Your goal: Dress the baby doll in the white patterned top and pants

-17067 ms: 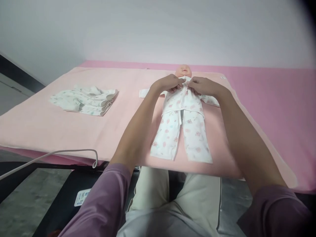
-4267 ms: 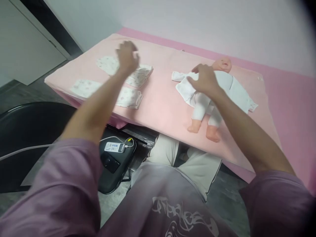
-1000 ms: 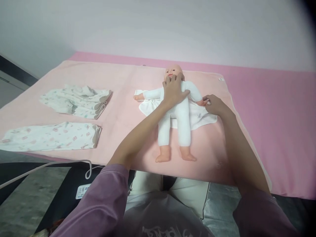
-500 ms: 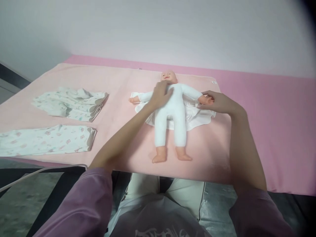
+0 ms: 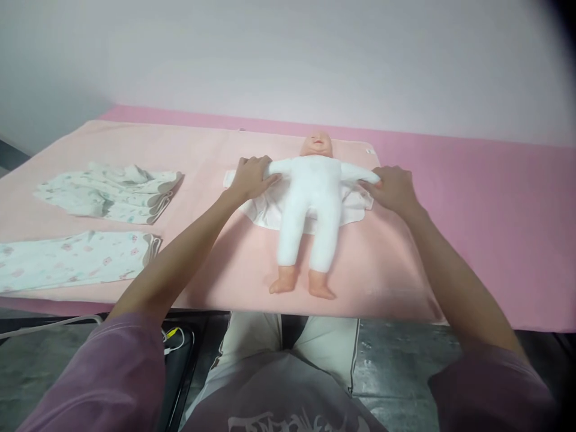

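A baby doll (image 5: 315, 180) with a white cloth body lies on its back, head toward the wall and feet toward me. Under its torso and arms a white garment (image 5: 261, 210) is spread out. My left hand (image 5: 254, 178) is closed round the end of the doll's arm on the left, hiding the doll's hand there. On the other side my right hand (image 5: 390, 187) grips the end of the other arm, and only a bit of that doll hand shows. Both doll arms stretch out sideways.
Folded printed clothing (image 5: 112, 191) lies at the left, with printed trousers (image 5: 76, 259) nearer the front edge. A peach mat (image 5: 202, 144) covers part of the pink surface (image 5: 486, 228). Below at the left are a white cable (image 5: 54, 324) and a black object (image 5: 177, 378).
My left hand has moved left from the doll's chest to its arm. The doll's head has shifted slightly right, and its arm on the right now reaches out straighter in my right hand.
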Motion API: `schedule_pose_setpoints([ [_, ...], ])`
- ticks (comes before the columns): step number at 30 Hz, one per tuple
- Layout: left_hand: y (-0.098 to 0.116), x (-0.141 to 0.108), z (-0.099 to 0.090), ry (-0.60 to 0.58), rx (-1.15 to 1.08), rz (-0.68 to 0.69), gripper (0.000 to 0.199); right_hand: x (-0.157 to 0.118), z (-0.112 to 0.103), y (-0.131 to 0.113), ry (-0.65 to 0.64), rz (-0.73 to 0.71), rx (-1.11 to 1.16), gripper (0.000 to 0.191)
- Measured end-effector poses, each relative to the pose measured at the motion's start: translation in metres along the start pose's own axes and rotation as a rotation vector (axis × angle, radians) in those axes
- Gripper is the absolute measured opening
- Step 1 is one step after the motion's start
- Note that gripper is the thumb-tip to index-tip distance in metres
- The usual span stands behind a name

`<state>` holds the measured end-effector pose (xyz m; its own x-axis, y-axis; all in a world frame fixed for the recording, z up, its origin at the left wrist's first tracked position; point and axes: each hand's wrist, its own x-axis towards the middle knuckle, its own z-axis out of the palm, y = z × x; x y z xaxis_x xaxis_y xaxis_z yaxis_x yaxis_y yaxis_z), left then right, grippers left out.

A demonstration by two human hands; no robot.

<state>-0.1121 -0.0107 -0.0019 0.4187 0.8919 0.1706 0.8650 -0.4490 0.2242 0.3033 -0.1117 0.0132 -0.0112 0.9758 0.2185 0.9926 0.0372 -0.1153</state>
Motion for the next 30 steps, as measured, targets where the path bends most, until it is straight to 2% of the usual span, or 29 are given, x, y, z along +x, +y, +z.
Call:
schedule_pose_setpoints([
  [4,0.084,0.026,0.014,-0.003,-0.06,0.11,0.059,-0.028,-0.044,0.095,-0.055,0.119,-0.092,0.052],
  [7,0.161,0.052,0.038,-0.046,-0.128,0.201,0.058,-0.043,-0.061,0.172,-0.112,0.274,-0.29,0.056],
  [10,0.238,0.078,0.068,-0.096,-0.2,0.27,0.058,-0.055,-0.062,0.238,-0.126,0.453,-0.42,0.066],
  [12,0.285,0.093,0.088,-0.125,-0.245,0.312,0.058,-0.064,-0.058,0.272,-0.147,0.569,-0.439,0.072],
  [16,0.353,0.122,0.123,-0.195,-0.344,0.36,0.058,-0.079,-0.048,0.323,-0.112,0.776,-0.391,0.074],
  [20,0.394,0.15,0.151,-0.208,-0.391,0.374,0.058,-0.092,-0.036,0.362,-0.067,0.942,-0.292,0.08],
  [24,0.417,0.174,0.176,-0.134,-0.345,0.399,0.051,-0.109,-0.018,0.394,-0.033,1.018,-0.205,0.091],
  [28,0.423,0.18,0.19,-0.076,-0.322,0.442,0.045,-0.125,-0.007,0.41,-0.065,1.099,-0.098,0.112],
  [30,0.412,0.166,0.186,-0.042,-0.304,0.478,0.045,-0.131,-0.012,0.406,-0.085,1.034,-0.102,0.123],
])
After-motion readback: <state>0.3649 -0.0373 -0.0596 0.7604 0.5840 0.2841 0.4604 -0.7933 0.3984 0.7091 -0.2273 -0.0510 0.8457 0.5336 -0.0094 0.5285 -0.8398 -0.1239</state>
